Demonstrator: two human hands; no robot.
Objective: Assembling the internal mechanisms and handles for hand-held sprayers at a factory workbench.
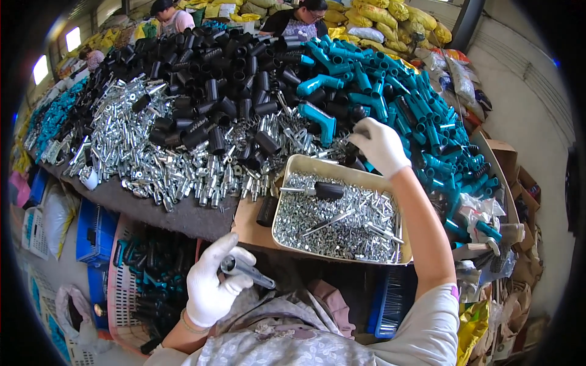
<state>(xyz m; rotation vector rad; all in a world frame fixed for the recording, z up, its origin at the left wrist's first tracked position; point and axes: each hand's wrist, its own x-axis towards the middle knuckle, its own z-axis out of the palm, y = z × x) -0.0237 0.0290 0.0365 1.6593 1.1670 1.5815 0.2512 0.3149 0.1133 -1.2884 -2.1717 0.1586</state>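
Observation:
My left hand, in a white glove, is near my lap with its fingers wrapped round a dark cylindrical tube. One end of the tube points up toward the thumb and the other slants down to the right. My right hand, also gloved, reaches over the far edge of a cream tray to the heap. Its fingers are bent together at some dark parts beside the teal angled handles; what they hold, if anything, is hidden. Small metal fasteners fill the tray, with a black-handled metal piece on top.
Black tubes and silver metal parts are heaped across the table. A pink basket of teal and black pieces stands below on the left. Cardboard boxes stand at the right. Two people are behind the heap.

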